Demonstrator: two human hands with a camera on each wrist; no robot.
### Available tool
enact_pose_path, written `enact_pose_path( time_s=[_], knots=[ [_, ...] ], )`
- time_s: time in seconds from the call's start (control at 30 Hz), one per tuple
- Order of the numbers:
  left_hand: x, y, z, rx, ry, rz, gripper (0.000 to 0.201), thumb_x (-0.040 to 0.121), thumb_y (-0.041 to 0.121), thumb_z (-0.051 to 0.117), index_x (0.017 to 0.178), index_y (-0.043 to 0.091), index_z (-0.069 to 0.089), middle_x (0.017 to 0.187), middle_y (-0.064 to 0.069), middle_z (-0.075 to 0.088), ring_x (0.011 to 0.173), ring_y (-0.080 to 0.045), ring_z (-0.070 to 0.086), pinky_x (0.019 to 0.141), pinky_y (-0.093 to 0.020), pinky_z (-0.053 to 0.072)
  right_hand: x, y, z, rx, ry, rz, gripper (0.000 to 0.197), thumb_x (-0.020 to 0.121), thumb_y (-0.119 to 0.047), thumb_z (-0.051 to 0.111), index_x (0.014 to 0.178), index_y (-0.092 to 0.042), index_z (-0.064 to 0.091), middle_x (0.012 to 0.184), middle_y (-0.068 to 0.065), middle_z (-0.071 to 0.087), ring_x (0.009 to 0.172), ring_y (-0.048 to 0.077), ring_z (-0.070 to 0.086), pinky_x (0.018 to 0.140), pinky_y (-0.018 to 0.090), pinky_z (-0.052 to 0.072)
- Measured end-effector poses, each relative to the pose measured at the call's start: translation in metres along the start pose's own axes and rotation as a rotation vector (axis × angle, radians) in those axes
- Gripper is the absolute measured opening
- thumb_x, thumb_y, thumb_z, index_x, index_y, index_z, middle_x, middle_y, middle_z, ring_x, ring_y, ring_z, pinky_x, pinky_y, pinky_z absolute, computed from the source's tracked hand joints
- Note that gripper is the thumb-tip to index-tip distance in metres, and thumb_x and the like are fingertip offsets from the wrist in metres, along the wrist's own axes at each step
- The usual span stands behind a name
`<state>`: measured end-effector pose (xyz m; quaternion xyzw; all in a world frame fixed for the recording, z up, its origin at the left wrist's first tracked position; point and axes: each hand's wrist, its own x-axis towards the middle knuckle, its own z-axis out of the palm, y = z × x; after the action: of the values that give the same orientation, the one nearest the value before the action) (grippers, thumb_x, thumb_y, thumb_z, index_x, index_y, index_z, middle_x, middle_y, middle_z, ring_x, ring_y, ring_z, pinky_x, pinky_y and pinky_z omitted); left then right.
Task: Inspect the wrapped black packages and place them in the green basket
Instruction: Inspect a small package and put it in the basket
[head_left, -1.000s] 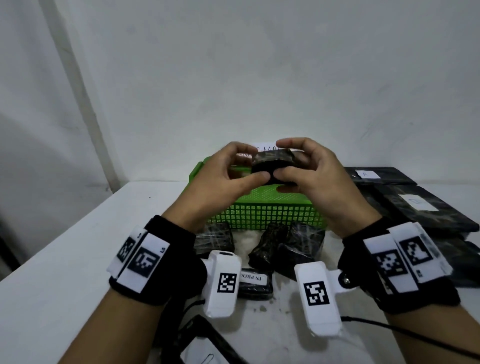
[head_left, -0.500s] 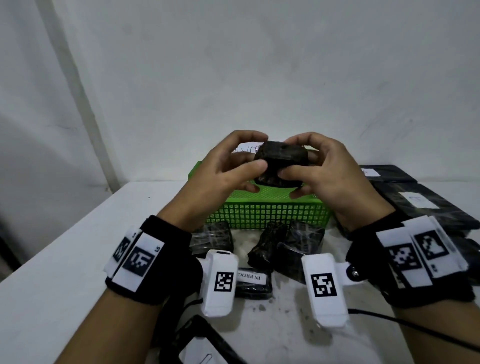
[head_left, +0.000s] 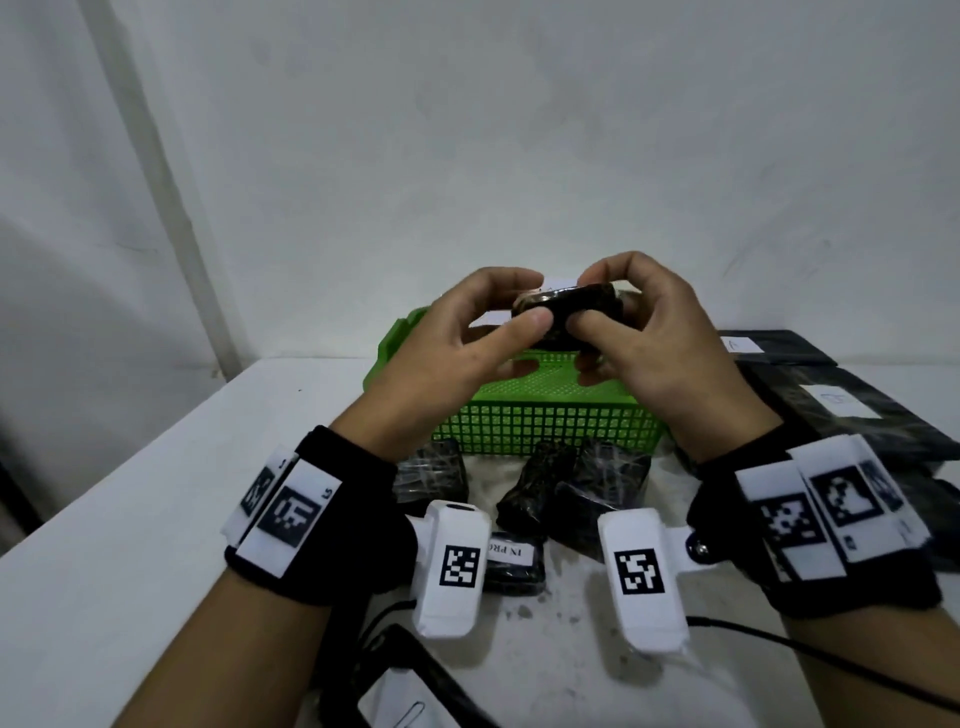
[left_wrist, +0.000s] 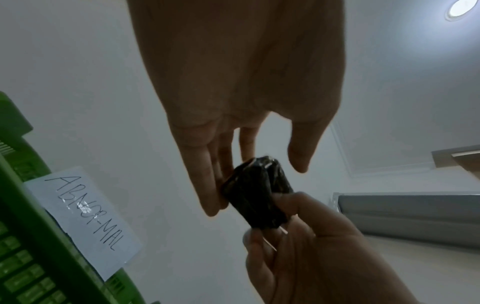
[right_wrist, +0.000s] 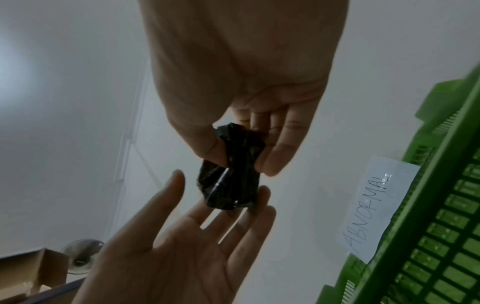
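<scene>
White worktop (head_left: 130, 519), green basket (head_left: 545, 421) at back; right hand (head_left: 670, 353) pinches wrapped black package (head_left: 571, 306) above basket, left hand (head_left: 441, 364) touches it, fingers straight

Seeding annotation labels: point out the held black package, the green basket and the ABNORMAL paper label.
held black package (head_left: 576, 306), head view, top of the black wrap.
green basket (head_left: 545, 426), head view, front mesh wall.
ABNORMAL label (left_wrist: 83, 218), left wrist view, middle of the white paper.

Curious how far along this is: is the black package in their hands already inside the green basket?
No, the right hand pinches the black package in mid-air outside the green basket, the left hand touching it.
</scene>
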<state>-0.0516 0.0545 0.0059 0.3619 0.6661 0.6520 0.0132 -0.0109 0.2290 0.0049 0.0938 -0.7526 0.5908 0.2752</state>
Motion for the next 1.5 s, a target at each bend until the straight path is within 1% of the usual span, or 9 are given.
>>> enact_pose_path(
  time_s=[0.2,0.33,0.57,0.8,1.0,1.13,1.23,1.37,1.5],
  knots=[
    [0.000,-0.005,-0.002,0.022,0.059,-0.013,0.040,0.090,0.004,0.068,0.127,0.012,0.056,0.126,-0.003,0.063,0.101,-0.019,0.072,0.088,-0.039,0.059,-0.002,0.005,-0.003,0.069,-0.244,0.166,0.051,0.080,-0.034,0.076,0.127,-0.027,0.057,0.123,-0.001,0.068,0.106,0.019,0.071,0.081,0.036,0.061],
    [-0.002,-0.004,-0.002,0.066,-0.018,0.027,0.050,0.087,-0.007,0.068,0.129,0.018,0.054,0.129,-0.001,0.061,0.096,-0.020,0.073,0.082,-0.029,0.056,-0.001,0.000,-0.004,0.228,-0.186,0.243,0.028,0.094,-0.021,0.066,0.122,-0.018,0.061,0.115,0.008,0.071,0.095,0.025,0.075,0.071,0.036,0.062],
    [-0.002,-0.004,0.000,0.079,-0.100,0.038,0.041,0.093,0.001,0.062,0.131,0.018,0.056,0.120,-0.009,0.068,0.103,-0.014,0.067,0.085,-0.026,0.052,0.000,0.007,-0.004,0.171,-0.005,0.116,0.030,0.081,0.006,0.075,0.094,-0.019,0.063,0.087,0.007,0.071,0.070,0.019,0.071,0.062,0.033,0.061],
    [0.001,-0.005,-0.006,-0.043,0.041,0.111,0.038,0.095,-0.010,0.053,0.123,0.014,0.060,0.105,-0.007,0.070,0.092,-0.013,0.069,0.078,-0.024,0.055,0.002,0.006,-0.007,0.211,-0.007,0.150,0.042,0.083,-0.008,0.079,0.118,-0.013,0.056,0.097,0.008,0.076,0.079,0.022,0.075,0.069,0.035,0.063],
    [0.002,-0.006,-0.002,-0.045,0.124,0.130,0.048,0.080,0.003,0.076,0.123,0.018,0.060,0.093,-0.002,0.067,0.076,-0.014,0.067,0.076,-0.027,0.053,-0.001,0.008,-0.009,0.110,-0.208,0.169,0.059,0.070,-0.053,0.074,0.121,-0.024,0.064,0.111,-0.002,0.073,0.096,0.020,0.072,0.074,0.036,0.061],
    [0.000,-0.006,-0.003,0.022,0.054,0.117,0.037,0.083,0.014,0.071,0.120,0.021,0.066,0.098,-0.004,0.066,0.085,-0.018,0.067,0.080,-0.034,0.055,0.000,0.013,-0.009,0.079,-0.207,0.154,0.044,0.080,-0.038,0.080,0.119,-0.021,0.067,0.101,-0.006,0.074,0.091,0.012,0.070,0.075,0.035,0.060],
    [-0.001,-0.005,-0.003,0.016,0.029,0.088,0.029,0.092,0.019,0.063,0.120,0.017,0.066,0.102,-0.006,0.068,0.086,-0.017,0.067,0.077,-0.031,0.056,0.005,0.018,-0.014,0.054,-0.090,0.106,0.036,0.074,-0.029,0.069,0.109,-0.018,0.069,0.083,-0.010,0.071,0.082,0.008,0.068,0.074,0.039,0.058],
    [0.000,-0.005,0.000,0.018,0.000,-0.105,0.046,0.084,0.050,0.057,0.114,0.016,0.064,0.094,-0.004,0.071,0.078,-0.018,0.068,0.071,-0.032,0.058,0.005,0.018,-0.016,0.016,-0.026,-0.012,0.019,0.076,-0.019,0.074,0.094,-0.015,0.070,0.077,-0.008,0.066,0.074,0.005,0.064,0.064,0.023,0.050],
    [0.000,-0.008,0.004,-0.076,-0.005,-0.193,0.055,0.079,0.052,0.059,0.116,0.011,0.060,0.089,-0.006,0.071,0.074,-0.022,0.069,0.067,-0.030,0.058,0.003,0.021,-0.013,-0.107,-0.127,-0.058,0.048,0.073,-0.031,0.083,0.118,-0.025,0.068,0.109,-0.012,0.074,0.106,0.004,0.068,0.094,0.035,0.052]
  ],
)
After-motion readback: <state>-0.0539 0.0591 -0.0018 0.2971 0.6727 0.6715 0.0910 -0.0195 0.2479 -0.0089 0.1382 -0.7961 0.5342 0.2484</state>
